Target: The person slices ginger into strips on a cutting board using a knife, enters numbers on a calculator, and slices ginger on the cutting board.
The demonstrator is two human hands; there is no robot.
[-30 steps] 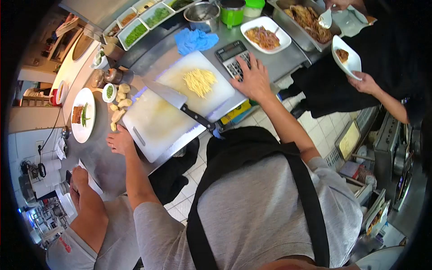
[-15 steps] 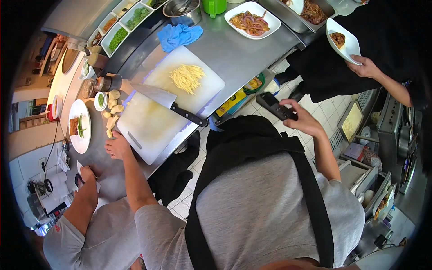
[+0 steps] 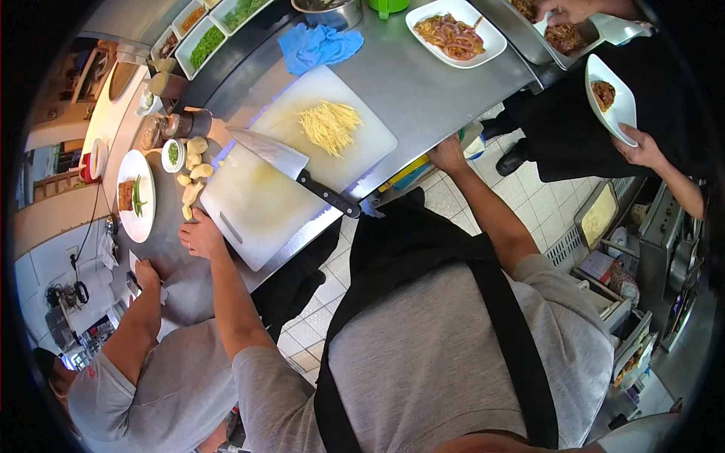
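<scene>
My left hand point(image 3: 202, 235) rests with spread fingers on the steel counter, beside the cutting board point(image 3: 260, 208) and below peeled ginger-like pieces point(image 3: 193, 192), holding nothing. At the counter's front edge, my right hand point(image 3: 448, 153) reaches toward the shelf below; its fingers are hidden and the calculator cannot be seen. A large knife point(image 3: 276, 155) with a black handle lies across the board. Pale yellow shreds point(image 3: 330, 127) are heaped on the board's far right part. A blue cloth point(image 3: 317, 47) lies behind it.
A plate of food point(image 3: 137, 219) stands at the left, near a co-worker's arm point(image 3: 136, 328). White dish with sliced food point(image 3: 483, 57) sits at the back right. Another person's hand point(image 3: 642, 149) holds a white bowl point(image 3: 604, 79). Garnish trays point(image 3: 198, 34) line the back.
My right hand first lifted the calculator off the counter, then moved to the counter's front edge, where the calculator is out of sight. My left hand has stayed by the board.
</scene>
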